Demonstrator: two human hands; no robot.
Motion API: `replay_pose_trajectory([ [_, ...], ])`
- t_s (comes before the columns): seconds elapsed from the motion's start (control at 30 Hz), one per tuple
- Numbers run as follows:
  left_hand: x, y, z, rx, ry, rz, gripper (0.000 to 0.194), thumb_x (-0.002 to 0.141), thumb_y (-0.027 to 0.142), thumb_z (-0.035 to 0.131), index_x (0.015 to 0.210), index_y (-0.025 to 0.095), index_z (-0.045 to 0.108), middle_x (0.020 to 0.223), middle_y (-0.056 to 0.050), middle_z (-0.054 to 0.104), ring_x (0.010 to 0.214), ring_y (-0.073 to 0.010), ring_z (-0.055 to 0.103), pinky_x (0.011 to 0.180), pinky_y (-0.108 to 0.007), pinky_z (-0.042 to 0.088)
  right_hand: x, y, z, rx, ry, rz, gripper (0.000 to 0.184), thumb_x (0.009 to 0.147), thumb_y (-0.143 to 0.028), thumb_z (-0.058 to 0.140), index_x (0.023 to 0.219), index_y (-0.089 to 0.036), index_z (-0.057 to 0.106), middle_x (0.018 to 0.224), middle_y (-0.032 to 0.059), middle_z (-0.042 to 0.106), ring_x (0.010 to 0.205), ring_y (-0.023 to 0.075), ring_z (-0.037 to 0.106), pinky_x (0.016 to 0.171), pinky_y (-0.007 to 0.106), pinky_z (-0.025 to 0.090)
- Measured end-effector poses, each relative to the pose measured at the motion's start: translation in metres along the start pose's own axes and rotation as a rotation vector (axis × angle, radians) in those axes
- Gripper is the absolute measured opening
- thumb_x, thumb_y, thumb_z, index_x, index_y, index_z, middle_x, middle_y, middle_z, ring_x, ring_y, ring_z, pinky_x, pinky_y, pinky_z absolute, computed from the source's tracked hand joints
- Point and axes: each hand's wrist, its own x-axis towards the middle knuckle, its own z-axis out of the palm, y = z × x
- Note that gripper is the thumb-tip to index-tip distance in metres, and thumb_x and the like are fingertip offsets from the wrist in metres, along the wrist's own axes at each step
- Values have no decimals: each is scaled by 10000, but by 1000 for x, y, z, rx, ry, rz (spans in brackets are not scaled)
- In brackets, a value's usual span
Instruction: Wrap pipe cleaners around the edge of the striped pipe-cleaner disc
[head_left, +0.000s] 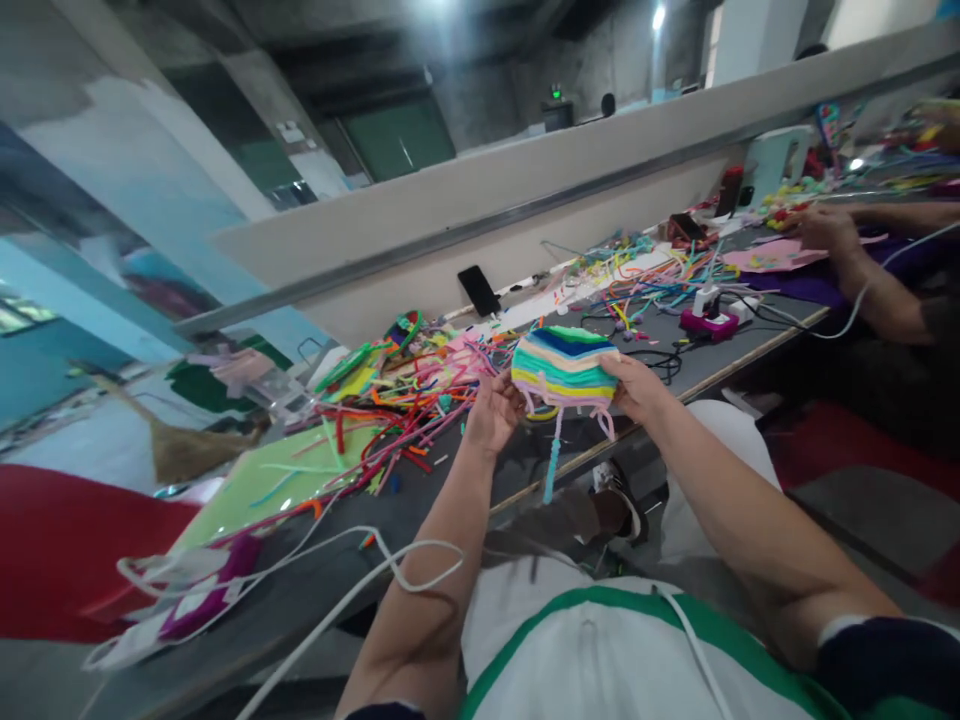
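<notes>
dark navy short sleeves, white front with curved green trim, bare forearms

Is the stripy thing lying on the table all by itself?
No, the striped piece is held up between the left hand and the right hand, near the table's edge.

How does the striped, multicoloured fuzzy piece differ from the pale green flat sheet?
The striped fuzzy piece has bands of blue, peach, teal, yellow and pink; the green sheet is one pale colour.
The striped fuzzy piece is held up between the left hand and right hand, while the green sheet lies on the dark table.
The striped fuzzy piece has a strand dangling below; the green sheet has loose strips on top.
</notes>
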Motion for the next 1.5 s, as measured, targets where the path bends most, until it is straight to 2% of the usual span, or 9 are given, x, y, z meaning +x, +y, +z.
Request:
replay_pose_trajectory([
  [0.1, -7, -2, 3, 85, -139, -85, 446, 804, 459, 602, 1115, 139, 594, 1041, -132, 679, 934, -246, 664, 814, -374, 533, 0, -17, -9, 69, 81, -157, 154, 760, -220, 638, 911, -187, 639, 865, 43, 743, 815, 229, 703, 737, 392, 581],
  [0.27, -16, -18, 20, 306, -236, -210, 350, 782, 339, 664, 1051, 124, 601, 985, -141, 683, 836, -228, 685, 769, -355, 537, 0, -24, -14, 147, 134, -247, 122, 725, -208, 661, 832, -198, 603, 827, 28, 738, 823, 233, 701, 712, 398, 587],
  [0.4, -15, -31, 29, 455, -205, -244, 339, 735, 350, 705, 966, 125, 598, 826, -84, 685, 668, -179, 678, 635, -296, 543, 2, -17, -11, 157, 140, -272, 160, 702, -219, 687, 836, -197, 603, 808, 24, 735, 837, 229, 698, 719, 377, 586],
  [0.5, -13, -36, 29, 551, -155, -209, 338, 715, 366, 712, 930, 131, 599, 725, -39, 659, 554, -148, 642, 531, -267, 529, 1, -13, -7, 154, 165, -261, 182, 700, -221, 692, 859, -197, 607, 812, 24, 735, 827, 223, 698, 722, 368, 585],
  [0.7, -14, -38, 29, 655, -103, -120, 293, 696, 395, 707, 816, 149, 605, 659, -27, 650, 496, -149, 621, 462, -260, 516, 0, -10, -3, 138, 171, -257, 182, 708, -245, 700, 856, -208, 600, 818, 22, 732, 843, 222, 693, 718, 359, 583],
  [1.0, -15, -39, 30, 709, -81, -93, 274, 727, 402, 670, 716, 144, 579, 600, -34, 644, 479, -158, 623, 465, -268, 519, 5, -4, -6, 156, 203, -256, 202, 695, -241, 710, 858, -211, 593, 824, 12, 730, 872, 224, 686, 763, 381, 567],
  [1.13, -14, -39, 28, 635, -115, -119, 291, 724, 390, 679, 828, 147, 557, 692, -36, 656, 516, -151, 636, 480, -257, 520, 8, -3, -9, 173, 176, -285, 215, 680, -230, 720, 852, -207, 593, 819, 11, 730, 876, 218, 684, 789, 380, 558],
  [1.27, -13, -35, 28, 488, -130, -103, 437, 689, 328, 730, 1003, 208, 450, 769, -3, 655, 549, -145, 647, 523, -269, 534, 7, -6, -11, 151, 179, -290, 200, 687, -242, 717, 842, -211, 594, 813, 15, 728, 883, 221, 682, 788, 379, 559],
  [1.5, -15, -30, 29, 417, -182, -114, 408, 676, 303, 754, 926, 203, 446, 754, 0, 657, 583, -135, 654, 542, -243, 531, 4, -9, -9, 141, 179, -268, 160, 709, -234, 693, 833, -216, 593, 820, 13, 729, 876, 229, 683, 748, 386, 575],
])
